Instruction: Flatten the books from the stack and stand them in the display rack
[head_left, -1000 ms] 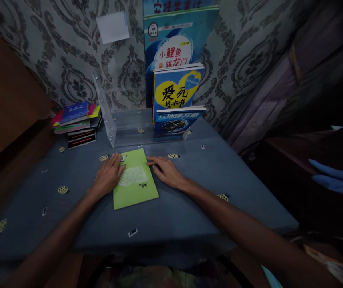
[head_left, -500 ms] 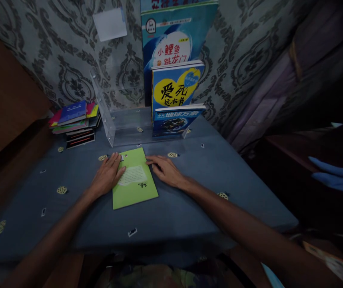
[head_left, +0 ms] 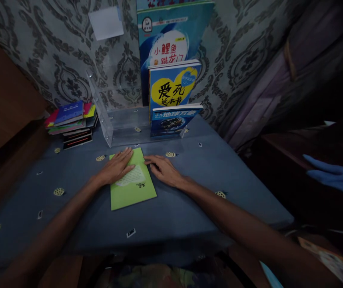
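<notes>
Moved rightward since the earlier frame, the left hand (head_left: 118, 166) now reaches over the upper part of a thin, light green, rectangular book (head_left: 134, 196), where before it lay along the left edge. Its fingers are extended and close together, the thumb spread apart; it lies flat on the cover, gripping nothing. The right hand (head_left: 163, 169) stays at the upper right edge, half open, with the index finger stretched toward the book and the other fingers loosely bent; whether it pinches the edge cannot be told.

The green book lies flat and slightly turned on a table with a dark blue cloth (head_left: 189, 204) printed with yellow pineapples, just on the near side of a clear plastic tiered stand (head_left: 103, 114). On the stand's right part, books stand in rows: a blue book with a globe picture (head_left: 173, 123) nearest, a blue book with a yellow heart (head_left: 171, 86) behind it, and a large teal picture book (head_left: 174, 30) farther back. To the left of the stand sits an uneven pile of colourful thin books (head_left: 69, 113). At the far right, well apart from both hands, is a blue glove (head_left: 338, 176).
</notes>
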`<state>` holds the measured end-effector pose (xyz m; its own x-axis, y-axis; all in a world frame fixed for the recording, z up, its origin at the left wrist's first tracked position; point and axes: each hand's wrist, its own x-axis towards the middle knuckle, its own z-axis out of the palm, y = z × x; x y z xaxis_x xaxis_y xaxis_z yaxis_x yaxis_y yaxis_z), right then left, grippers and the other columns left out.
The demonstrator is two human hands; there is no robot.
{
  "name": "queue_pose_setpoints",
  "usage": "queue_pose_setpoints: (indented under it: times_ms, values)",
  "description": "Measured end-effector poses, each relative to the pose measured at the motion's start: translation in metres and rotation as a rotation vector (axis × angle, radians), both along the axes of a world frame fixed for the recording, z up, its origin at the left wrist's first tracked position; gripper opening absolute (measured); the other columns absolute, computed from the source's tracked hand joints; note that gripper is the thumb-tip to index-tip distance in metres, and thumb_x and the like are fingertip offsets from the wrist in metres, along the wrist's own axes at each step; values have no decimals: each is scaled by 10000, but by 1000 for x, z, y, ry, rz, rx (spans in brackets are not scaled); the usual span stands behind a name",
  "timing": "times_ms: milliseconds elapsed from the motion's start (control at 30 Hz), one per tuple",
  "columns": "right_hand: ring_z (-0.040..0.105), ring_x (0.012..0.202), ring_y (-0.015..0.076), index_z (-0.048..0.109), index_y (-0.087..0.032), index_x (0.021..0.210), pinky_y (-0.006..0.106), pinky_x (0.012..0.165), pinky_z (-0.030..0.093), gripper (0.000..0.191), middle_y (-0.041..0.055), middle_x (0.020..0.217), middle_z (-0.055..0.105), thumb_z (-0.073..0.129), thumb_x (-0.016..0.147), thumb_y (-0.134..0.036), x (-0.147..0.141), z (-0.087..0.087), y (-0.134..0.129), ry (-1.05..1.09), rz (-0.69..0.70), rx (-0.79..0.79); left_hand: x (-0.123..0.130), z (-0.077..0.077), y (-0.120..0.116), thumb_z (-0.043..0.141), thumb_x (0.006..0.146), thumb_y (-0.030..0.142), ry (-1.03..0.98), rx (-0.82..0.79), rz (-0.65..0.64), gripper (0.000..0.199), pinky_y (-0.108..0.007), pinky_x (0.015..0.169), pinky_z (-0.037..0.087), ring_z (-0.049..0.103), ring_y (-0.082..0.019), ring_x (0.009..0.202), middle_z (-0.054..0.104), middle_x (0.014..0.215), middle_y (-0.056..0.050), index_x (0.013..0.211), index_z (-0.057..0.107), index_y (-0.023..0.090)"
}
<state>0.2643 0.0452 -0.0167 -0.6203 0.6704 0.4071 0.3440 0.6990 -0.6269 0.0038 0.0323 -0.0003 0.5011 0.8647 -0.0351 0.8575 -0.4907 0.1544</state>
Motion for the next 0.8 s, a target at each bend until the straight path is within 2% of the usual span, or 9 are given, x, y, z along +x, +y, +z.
queue_pose_setpoints:
  times_ms: [333,600,800]
  values:
    - [651,1082,255,547,-218,1401,448,974,491,508,75,1156,756,447,921,-85,0,1,0,-11,-1,-1,11,5,21,156,1053,593,-34,-34,-126,679,-438,1271,117,120,-219,1569,145,1691,-38,1631,151,235]
    - [651,1082,244,562,-211,1375,422,968,491,478,78,1145,754,451,927,-89,1,1,1,-1,3,-5,14,11,17,138,1049,604,-45,-42,-139,671,-455,1268,107,127,-215,1569,177,1686,-23,1615,228,254]
    - [648,1101,248,548,-224,1391,446,996,478,489,71,1150,753,443,931,-99,1,2,1,-12,5,-5,17,16,13,128,1055,590,-52,-49,-146,658,-439,1272,117,159,-199,1563,221,1677,-8,1606,261,255]
